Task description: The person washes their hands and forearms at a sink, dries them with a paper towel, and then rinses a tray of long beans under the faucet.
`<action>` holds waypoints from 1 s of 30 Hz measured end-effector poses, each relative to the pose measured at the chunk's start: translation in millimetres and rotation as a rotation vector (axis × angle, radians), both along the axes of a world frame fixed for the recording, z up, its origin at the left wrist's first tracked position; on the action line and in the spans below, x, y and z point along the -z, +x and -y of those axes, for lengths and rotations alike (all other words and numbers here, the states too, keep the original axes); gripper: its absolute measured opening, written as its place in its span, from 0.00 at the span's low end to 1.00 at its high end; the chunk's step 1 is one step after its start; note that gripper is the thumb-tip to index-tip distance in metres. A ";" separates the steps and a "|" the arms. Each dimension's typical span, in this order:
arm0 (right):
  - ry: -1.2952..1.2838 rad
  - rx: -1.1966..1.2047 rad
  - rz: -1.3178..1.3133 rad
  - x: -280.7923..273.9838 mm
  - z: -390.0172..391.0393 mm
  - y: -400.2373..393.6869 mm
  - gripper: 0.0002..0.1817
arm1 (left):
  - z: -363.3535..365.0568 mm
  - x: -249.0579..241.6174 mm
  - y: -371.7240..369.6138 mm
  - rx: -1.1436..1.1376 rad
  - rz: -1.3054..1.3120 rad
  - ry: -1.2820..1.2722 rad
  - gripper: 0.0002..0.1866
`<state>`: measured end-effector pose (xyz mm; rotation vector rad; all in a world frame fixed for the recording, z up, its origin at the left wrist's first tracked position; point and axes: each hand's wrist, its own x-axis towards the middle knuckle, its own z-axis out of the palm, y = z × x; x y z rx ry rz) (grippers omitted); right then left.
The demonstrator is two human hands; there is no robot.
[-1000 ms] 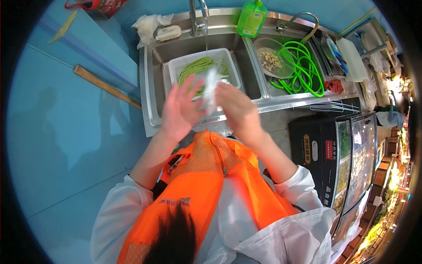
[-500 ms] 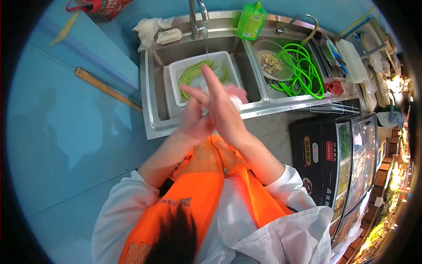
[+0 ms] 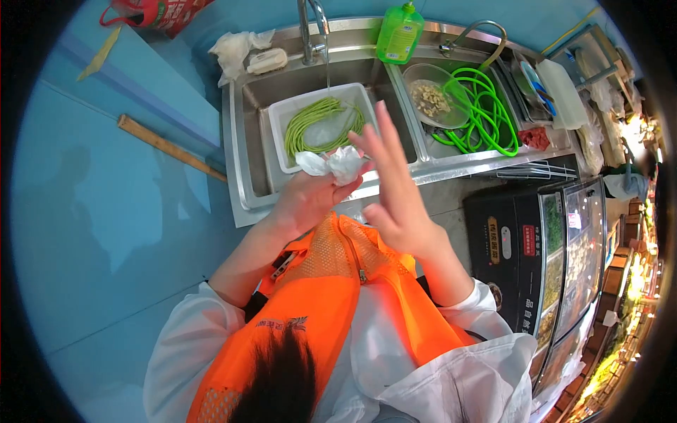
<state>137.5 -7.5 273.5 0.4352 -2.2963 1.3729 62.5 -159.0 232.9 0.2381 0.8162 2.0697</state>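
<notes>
My left hand (image 3: 305, 199) is closed around a crumpled white tissue (image 3: 344, 165), above the front edge of the left sink basin. To its right, my right hand (image 3: 398, 201) is raised with its fingers stretched out and nothing in it. Beyond both hands, a white plastic tub (image 3: 279, 134) stands in the basin and holds a bundle of long green beans (image 3: 307, 125) in water. A thin stream runs from the faucet (image 3: 305, 32) toward the tub.
The right basin holds a green hose (image 3: 509, 127) and a clear bowl (image 3: 423, 73) with pale pieces. A green soap bottle (image 3: 400, 35) stands behind the basins. A black display case (image 3: 502, 243) is at the right, and a wooden stick (image 3: 166, 146) lies along the left.
My hands have moved apart from being pressed together. My right hand has shifted right, and the white tissue in my left hand is now plainly visible.
</notes>
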 end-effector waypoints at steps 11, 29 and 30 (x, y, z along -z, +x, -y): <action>-0.323 -0.120 0.363 8.8 19.7 8.7 0.45 | 11.9 2.6 9.7 0.251 -0.962 -0.601 0.08; -0.146 -0.054 0.305 -14.1 30.6 18.3 0.44 | 5.6 -11.9 22.7 -0.040 -0.403 -0.343 0.09; -0.285 -0.111 0.442 -15.2 26.0 20.0 0.44 | 6.9 -8.1 18.4 -0.086 -0.771 -0.363 0.09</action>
